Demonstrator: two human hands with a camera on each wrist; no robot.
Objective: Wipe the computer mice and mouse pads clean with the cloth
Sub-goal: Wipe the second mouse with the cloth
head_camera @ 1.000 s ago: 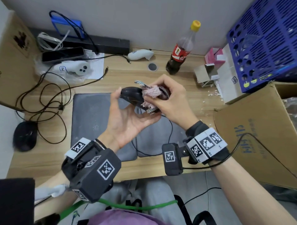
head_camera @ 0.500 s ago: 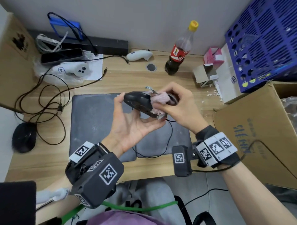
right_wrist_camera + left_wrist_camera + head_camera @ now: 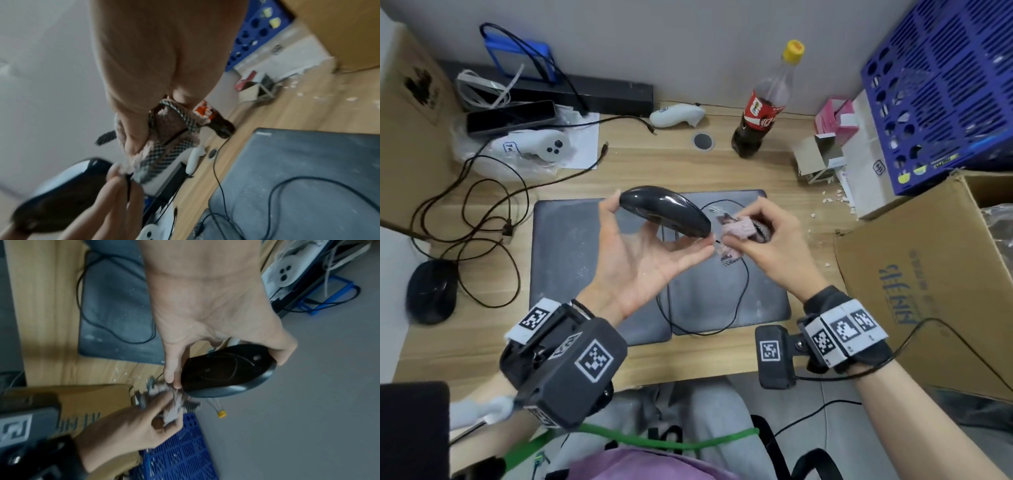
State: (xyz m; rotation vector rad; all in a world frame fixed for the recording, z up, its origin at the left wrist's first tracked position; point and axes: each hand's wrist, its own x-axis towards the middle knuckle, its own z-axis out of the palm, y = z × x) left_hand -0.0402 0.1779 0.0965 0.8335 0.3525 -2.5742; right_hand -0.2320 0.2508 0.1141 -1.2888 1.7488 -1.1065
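Observation:
My left hand (image 3: 650, 246) holds a glossy black wired mouse (image 3: 666, 210) between thumb and fingertips, raised above two dark grey mouse pads (image 3: 571, 260). In the left wrist view the mouse's (image 3: 224, 371) underside faces the camera. My right hand (image 3: 760, 240) grips a bunched pink cloth (image 3: 739, 229) with checked trim, just off the mouse's right end. The cloth (image 3: 170, 128) fills the right wrist view under the fingers. The mouse's cable (image 3: 739, 294) loops down over the right pad (image 3: 763, 291). A second black mouse (image 3: 431, 291) lies on the desk at far left.
A cola bottle (image 3: 763, 113), white controllers (image 3: 541, 147), tangled cables (image 3: 482, 219) and a black bar stand at the back. A blue crate (image 3: 941, 89) and a cardboard box (image 3: 928, 274) crowd the right side. White crumbs dot the desk near the box.
The cloth has slid off the mouse to its right end, leaving the mouse's top bare. My left hand has turned the mouse so its glossy back faces up.

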